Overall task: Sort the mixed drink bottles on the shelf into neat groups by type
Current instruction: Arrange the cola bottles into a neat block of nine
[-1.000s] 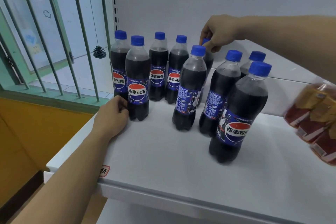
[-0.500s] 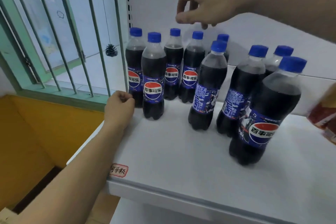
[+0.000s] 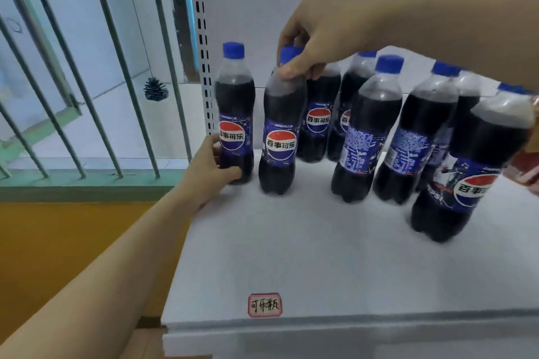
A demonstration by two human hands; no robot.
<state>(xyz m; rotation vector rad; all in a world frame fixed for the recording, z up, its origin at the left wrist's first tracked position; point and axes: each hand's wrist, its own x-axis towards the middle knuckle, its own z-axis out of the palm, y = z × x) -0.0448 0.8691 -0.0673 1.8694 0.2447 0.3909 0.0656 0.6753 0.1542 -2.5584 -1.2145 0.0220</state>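
Several dark cola bottles with blue caps and blue labels stand on the white shelf (image 3: 306, 256). My left hand (image 3: 208, 166) curls round the base of the leftmost bottle (image 3: 234, 114) at the shelf's left edge. My right hand (image 3: 315, 38) reaches in from the right and grips the neck of the second bottle (image 3: 281, 137), just below its cap. More cola bottles stand behind and to the right, the nearest and largest (image 3: 472, 172) at the right side.
A slotted white upright (image 3: 202, 38) rises behind the leftmost bottle. Green window bars (image 3: 116, 81) and an orange wall (image 3: 73, 242) lie to the left. A reddish packet (image 3: 525, 160) shows at the right edge. A red-framed label sticker (image 3: 264, 304) sits near the shelf's front.
My right hand came down from above the back row and took the neck of the second bottle. My left hand shifted from a fist on the shelf to holding the leftmost bottle's base.
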